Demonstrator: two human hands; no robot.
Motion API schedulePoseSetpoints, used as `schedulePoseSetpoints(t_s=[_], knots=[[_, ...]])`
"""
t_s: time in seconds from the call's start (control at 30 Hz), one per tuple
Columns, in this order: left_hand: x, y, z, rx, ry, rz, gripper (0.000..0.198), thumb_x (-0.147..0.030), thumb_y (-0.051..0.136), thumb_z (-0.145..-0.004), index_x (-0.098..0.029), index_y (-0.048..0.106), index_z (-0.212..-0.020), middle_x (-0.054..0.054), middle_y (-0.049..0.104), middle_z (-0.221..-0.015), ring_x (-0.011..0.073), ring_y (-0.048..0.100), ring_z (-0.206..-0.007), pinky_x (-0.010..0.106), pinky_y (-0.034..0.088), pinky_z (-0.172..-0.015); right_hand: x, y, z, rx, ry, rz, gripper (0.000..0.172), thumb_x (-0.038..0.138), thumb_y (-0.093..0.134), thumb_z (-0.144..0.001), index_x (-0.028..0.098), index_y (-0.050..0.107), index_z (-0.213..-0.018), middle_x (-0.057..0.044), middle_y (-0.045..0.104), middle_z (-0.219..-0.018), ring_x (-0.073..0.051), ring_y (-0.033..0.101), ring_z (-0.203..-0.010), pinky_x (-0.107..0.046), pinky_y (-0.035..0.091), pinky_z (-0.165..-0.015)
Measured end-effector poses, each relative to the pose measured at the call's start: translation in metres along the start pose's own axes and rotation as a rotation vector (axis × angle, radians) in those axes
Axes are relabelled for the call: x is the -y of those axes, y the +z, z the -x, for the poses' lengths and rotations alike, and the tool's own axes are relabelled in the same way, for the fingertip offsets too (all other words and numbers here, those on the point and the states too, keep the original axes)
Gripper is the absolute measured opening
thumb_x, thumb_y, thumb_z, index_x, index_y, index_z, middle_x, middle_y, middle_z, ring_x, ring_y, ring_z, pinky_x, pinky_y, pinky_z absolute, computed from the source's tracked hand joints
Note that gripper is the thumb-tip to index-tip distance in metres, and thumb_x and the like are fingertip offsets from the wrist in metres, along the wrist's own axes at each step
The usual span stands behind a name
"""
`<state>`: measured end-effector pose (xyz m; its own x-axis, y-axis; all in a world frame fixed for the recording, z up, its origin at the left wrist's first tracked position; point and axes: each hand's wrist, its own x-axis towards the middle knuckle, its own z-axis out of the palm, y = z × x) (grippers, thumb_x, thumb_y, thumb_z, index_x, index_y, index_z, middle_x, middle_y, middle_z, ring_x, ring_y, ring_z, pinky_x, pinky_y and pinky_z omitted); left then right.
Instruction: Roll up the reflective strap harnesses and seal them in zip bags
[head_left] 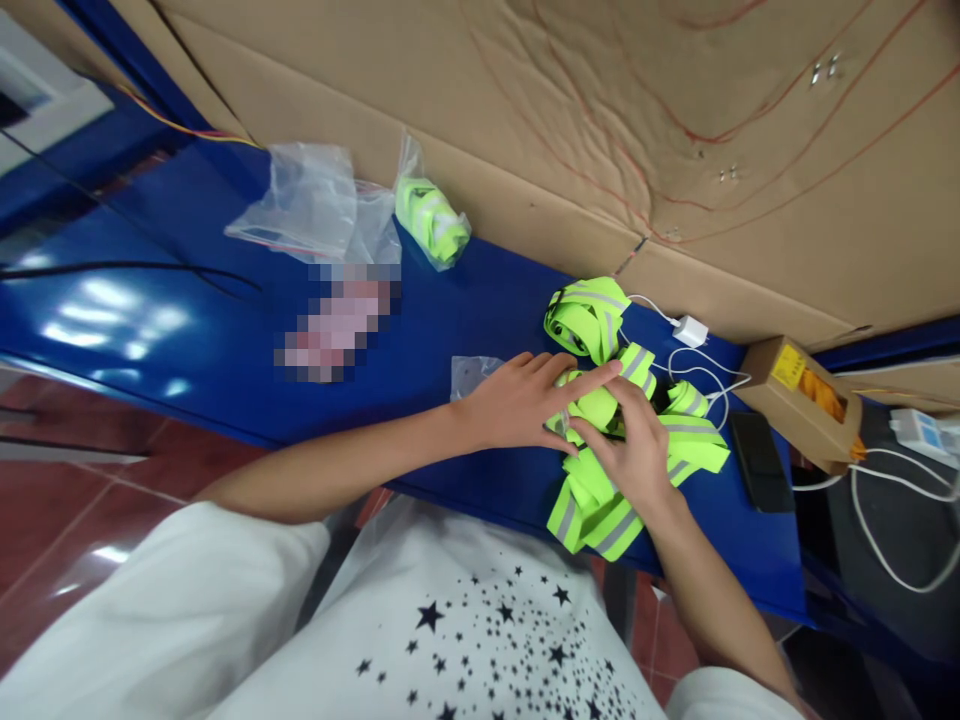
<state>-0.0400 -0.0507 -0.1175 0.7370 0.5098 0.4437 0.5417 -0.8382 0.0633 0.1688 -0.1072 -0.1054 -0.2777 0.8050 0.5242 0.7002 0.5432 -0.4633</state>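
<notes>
My left hand [517,402] reaches over a rolled neon-yellow reflective strap [592,402], its thumb and fingers around the roll's left side and the index finger stretched along the top. From the right, my right hand [637,440] holds the same roll between thumb and fingers. A bit of clear plastic shows near my left thumb. Part of a clear plastic bag [472,376] pokes out behind my left wrist. More neon strap with grey stripes [619,515] lies loose under and beside my right hand. Another coiled strap [589,312] with black fittings sits just beyond.
A bagged strap roll [433,222] and empty clear bags [315,205] lie along the cardboard wall [525,190]. A blurred-out pinkish item [337,325] is on the blue table [225,370]. Rightward are a white charger [690,330], a phone [761,462] and a cardboard box [802,400].
</notes>
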Motion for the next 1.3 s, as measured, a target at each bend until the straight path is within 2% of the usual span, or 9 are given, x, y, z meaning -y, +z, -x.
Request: schedulePoseSetpoints(t_s=[0.23,0.37,0.6,0.73,0.83,0.97,1.03,1.17,1.3], knots=[[0.006,-0.003,0.0,-0.026,0.042,0.079,0.106,-0.079,0.062,-0.088,-0.023,0.022,-0.168,0.012,0.07,-0.121,0.0244,0.07,-0.1,0.034,0.052,-0.084,-0.014,-0.009,0.01,0.152,-0.174,0.152,0.061,0.032,0.073,-0.097,0.033,0.05,-0.154,-0.009,0.066,-0.145,-0.032,0.067,-0.13,-0.051,0.059,-0.112],[0.009,-0.005,0.0,-0.003,0.071,0.145,0.108,-0.078,0.066,-0.086,-0.023,0.021,-0.168,0.011,0.071,-0.121,0.0232,0.071,-0.1,0.033,0.052,-0.085,-0.011,-0.009,0.008,0.075,-0.207,0.081,0.067,0.032,0.077,-0.095,0.036,0.048,-0.155,-0.008,0.067,-0.142,-0.031,0.067,-0.129,-0.049,0.059,-0.11],[-0.003,-0.002,-0.001,-0.102,0.041,-0.05,0.104,-0.083,0.061,-0.085,-0.027,0.028,-0.167,0.016,0.067,-0.129,0.029,0.066,-0.106,0.038,0.048,-0.084,0.004,0.014,0.002,-0.076,0.162,-0.056,0.045,0.045,0.077,-0.092,0.027,0.057,-0.127,-0.01,0.07,-0.121,-0.029,0.072,-0.111,-0.046,0.065,-0.087],[-0.011,-0.001,0.0,-0.125,0.061,-0.1,0.086,-0.077,0.054,-0.094,-0.031,0.034,-0.164,0.014,0.066,-0.129,0.0265,0.066,-0.1,0.036,0.047,-0.079,0.007,0.021,0.005,0.008,0.343,-0.178,0.034,0.035,0.073,-0.09,0.025,0.06,-0.12,-0.008,0.072,-0.118,-0.024,0.073,-0.096,-0.039,0.063,-0.076],[-0.01,-0.004,0.0,-0.127,0.024,-0.072,0.089,-0.076,0.056,-0.094,-0.029,0.031,-0.165,0.013,0.066,-0.126,0.025,0.067,-0.099,0.035,0.048,-0.078,0.006,0.011,0.002,0.135,0.381,-0.32,0.033,0.039,0.069,-0.094,0.025,0.063,-0.123,-0.007,0.075,-0.113,-0.024,0.074,-0.094,-0.039,0.063,-0.076],[-0.006,-0.01,-0.002,-0.181,-0.074,-0.028,0.094,-0.083,0.044,-0.095,-0.024,0.028,-0.166,0.015,0.066,-0.125,0.0262,0.066,-0.107,0.036,0.05,-0.081,0.005,-0.005,-0.004,0.336,0.183,-0.393,0.04,0.045,0.057,-0.105,0.025,0.061,-0.14,-0.009,0.072,-0.131,-0.029,0.07,-0.121,-0.047,0.058,-0.102],[-0.011,-0.015,-0.004,-0.179,-0.051,-0.051,0.082,-0.073,0.043,-0.101,-0.027,0.026,-0.167,0.013,0.067,-0.125,0.025,0.067,-0.103,0.036,0.05,-0.08,0.009,-0.006,-0.005,0.423,0.056,-0.326,0.047,0.053,0.064,-0.1,0.024,0.064,-0.136,-0.011,0.073,-0.128,-0.032,0.066,-0.125,-0.053,0.054,-0.108],[-0.036,-0.031,-0.007,-0.068,0.072,-0.112,0.071,-0.027,0.052,-0.105,-0.04,0.021,-0.168,0.011,0.064,-0.136,0.0234,0.067,-0.096,0.038,0.05,-0.078,0.019,0.0,-0.001,0.554,0.071,-0.225,0.061,0.067,0.074,-0.087,0.02,0.069,-0.125,-0.013,0.071,-0.117,-0.035,0.068,-0.113,-0.054,0.063,-0.094],[-0.046,-0.063,-0.006,0.156,0.067,0.211,0.078,-0.019,0.063,-0.096,-0.031,0.032,-0.166,0.017,0.048,-0.159,0.0331,0.064,-0.125,0.046,0.055,-0.095,0.02,-0.006,0.004,0.613,0.059,-0.344,0.063,0.063,0.076,-0.087,0.022,0.065,-0.134,-0.011,0.069,-0.123,-0.031,0.068,-0.114,-0.048,0.066,-0.089]])
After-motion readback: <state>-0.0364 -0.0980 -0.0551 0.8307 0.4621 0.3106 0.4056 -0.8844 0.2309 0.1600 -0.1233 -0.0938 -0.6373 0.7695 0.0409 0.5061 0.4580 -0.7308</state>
